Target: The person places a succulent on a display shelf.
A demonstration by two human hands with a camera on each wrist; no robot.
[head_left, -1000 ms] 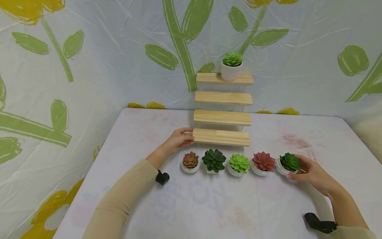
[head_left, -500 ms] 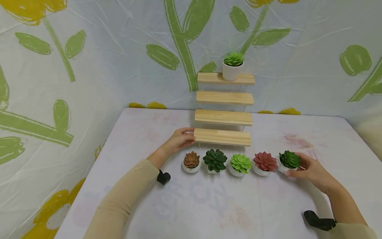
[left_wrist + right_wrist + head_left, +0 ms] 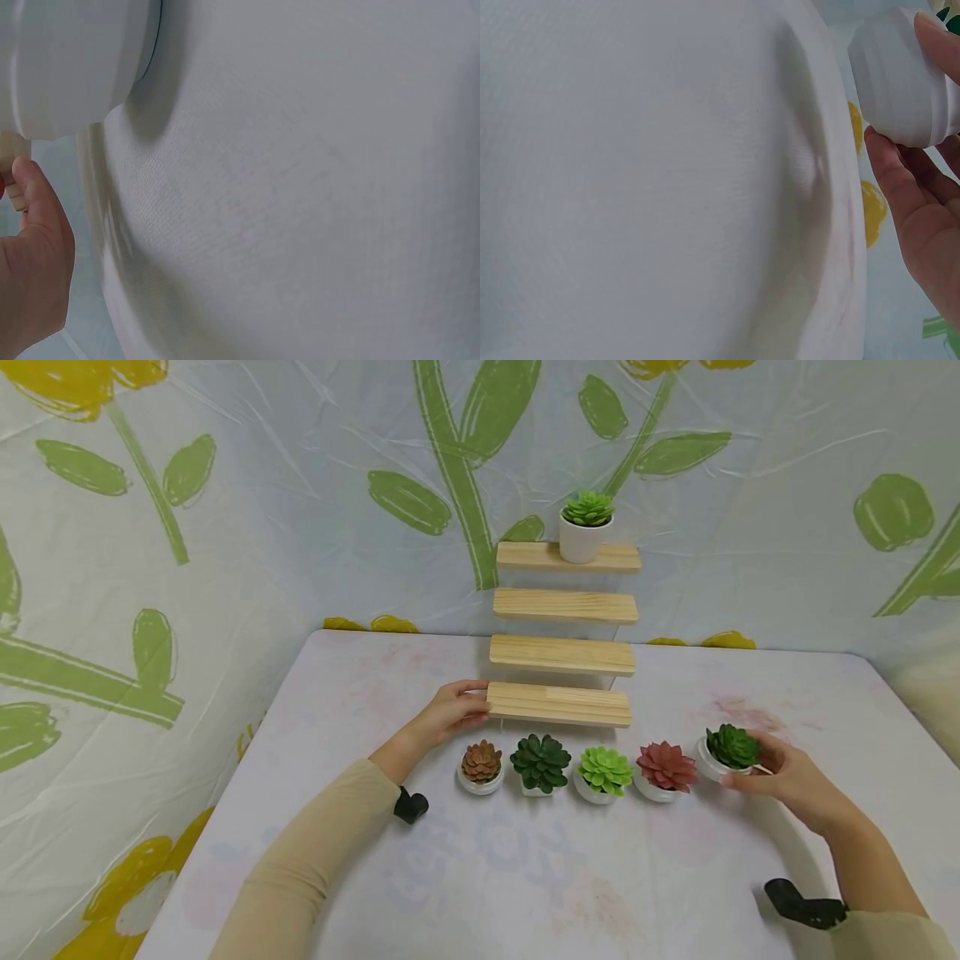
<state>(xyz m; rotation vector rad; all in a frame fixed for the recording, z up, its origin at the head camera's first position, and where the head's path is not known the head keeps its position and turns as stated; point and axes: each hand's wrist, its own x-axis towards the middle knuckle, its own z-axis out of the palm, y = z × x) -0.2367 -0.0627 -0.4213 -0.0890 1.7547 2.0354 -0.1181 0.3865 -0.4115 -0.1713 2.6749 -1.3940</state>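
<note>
In the head view my left hand (image 3: 450, 713) pinches the left end of the lowest board of a tiered wooden plant stand (image 3: 558, 704). The left wrist view shows its thumb and a finger at the wood (image 3: 10, 154). Off to the right, my right hand (image 3: 797, 783) grips a dark green succulent (image 3: 732, 747) in a white pot (image 3: 900, 79), thumb on one side and fingers on the other. The pot is lifted over the table, right of a red succulent (image 3: 666, 767). Left of that stand a light green (image 3: 604, 768), a dark green (image 3: 540, 763) and a brown succulent (image 3: 481, 762).
A bright green succulent in a white pot (image 3: 581, 539) stands on the top board (image 3: 517, 557). Two more boards lie between it and the lowest one. The white table (image 3: 360, 877) meets a flower-print cloth (image 3: 780, 543) behind. Black wrist mounts (image 3: 806, 907) hang at both sleeves.
My right hand has raised the dark green succulent in its pot and shifted it slightly back. The left hand stays on the stand; the other plants have not moved.
</note>
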